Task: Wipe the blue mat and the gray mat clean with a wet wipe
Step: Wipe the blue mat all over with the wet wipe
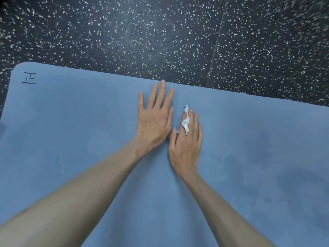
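Observation:
The blue mat [71, 131] lies flat on the floor and fills most of the view, with a black handwritten mark near its far left corner. My left hand [154, 120] rests flat on it, fingers spread, close to the far edge. Just to its right, my right hand [187, 145] presses a crumpled white wet wipe [186, 122] against the mat; the wipe pokes up between the fingers. Darker damp patches show on the mat's right part. The gray mat is not in view.
Black rubber floor [160, 32] with white speckles lies beyond the mat's far edge, with a seam running down at the right. The mat's rounded far left corner [19, 66] is in view.

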